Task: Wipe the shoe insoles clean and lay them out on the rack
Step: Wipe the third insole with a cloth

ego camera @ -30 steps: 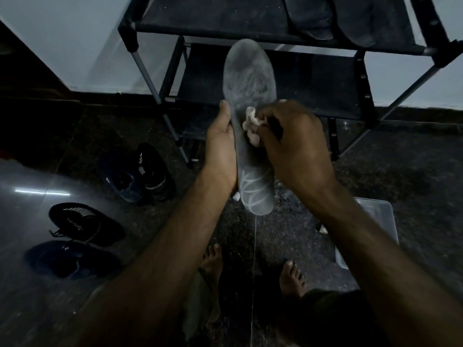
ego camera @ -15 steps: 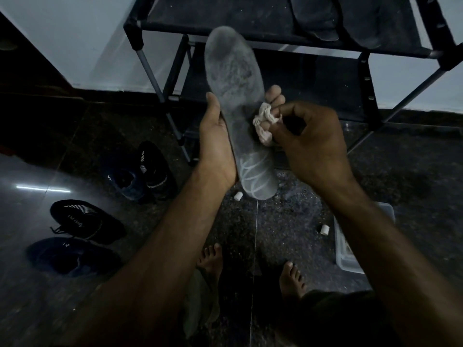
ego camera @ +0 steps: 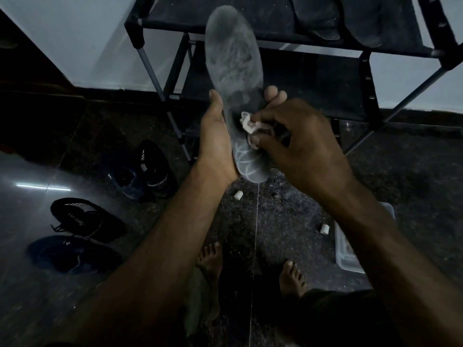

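Two hands work on one grey insole (ego camera: 233, 71), which we hold up in front of the rack (ego camera: 370, 81) with its toe end pointing up and away. Our left hand (ego camera: 216, 146) grips the insole from behind near the heel, thumb along the left edge and fingertips (ego camera: 271, 92) showing past the right edge. Our right hand (ego camera: 300, 141) pinches a small crumpled white wipe (ego camera: 248, 123) against the insole's face, just above the pale line pattern at the heel. Two darker insoles (ego camera: 333, 18) already lie on the rack's top shelf (upper right of the view). Four dark shoes (ego camera: 150, 169) sit on the floor to the left, and a clear plastic tub (ego camera: 348, 256) rests under our right forearm.
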The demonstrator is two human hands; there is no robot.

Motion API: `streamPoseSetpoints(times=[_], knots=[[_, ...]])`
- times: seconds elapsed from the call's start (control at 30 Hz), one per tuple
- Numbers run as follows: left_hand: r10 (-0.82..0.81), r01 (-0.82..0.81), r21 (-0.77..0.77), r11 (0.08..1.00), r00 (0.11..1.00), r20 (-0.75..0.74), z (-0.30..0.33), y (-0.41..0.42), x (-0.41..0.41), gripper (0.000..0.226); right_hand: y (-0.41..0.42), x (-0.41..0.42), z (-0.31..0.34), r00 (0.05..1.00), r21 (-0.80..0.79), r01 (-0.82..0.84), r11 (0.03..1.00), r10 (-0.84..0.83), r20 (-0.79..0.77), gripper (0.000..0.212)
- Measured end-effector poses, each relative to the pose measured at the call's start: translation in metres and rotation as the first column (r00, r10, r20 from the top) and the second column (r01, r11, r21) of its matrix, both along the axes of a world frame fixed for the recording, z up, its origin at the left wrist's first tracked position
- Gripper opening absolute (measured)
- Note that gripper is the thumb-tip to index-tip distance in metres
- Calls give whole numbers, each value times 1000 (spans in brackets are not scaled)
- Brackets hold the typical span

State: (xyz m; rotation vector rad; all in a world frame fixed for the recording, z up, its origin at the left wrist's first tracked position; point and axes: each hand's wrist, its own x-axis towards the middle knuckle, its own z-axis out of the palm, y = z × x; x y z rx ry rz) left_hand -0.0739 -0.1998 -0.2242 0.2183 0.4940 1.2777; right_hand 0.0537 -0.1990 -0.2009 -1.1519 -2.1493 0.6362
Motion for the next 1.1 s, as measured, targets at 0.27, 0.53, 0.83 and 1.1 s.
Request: streamPoseSetpoints(times=[0.27, 0.53, 0.83, 1.1], knots=[[68, -69, -22, 997, 998, -8, -4, 6, -8, 82, -4, 4, 15, 977, -181, -173, 968, 192, 95, 9], [-7, 8, -25, 1000, 999, 48, -3, 1, 1, 86, 3, 5, 11, 998, -114, -61, 992, 63, 12, 7], [-6, 7, -16, 1000, 999, 46, 0, -1, 4, 89, 2, 2, 6, 999, -60, 19, 998, -22, -43, 8], [56, -55, -24, 998, 998, 39, -2, 1, -5, 80, -8, 3, 25, 940, -316, -319, 894, 340, 15, 10]])
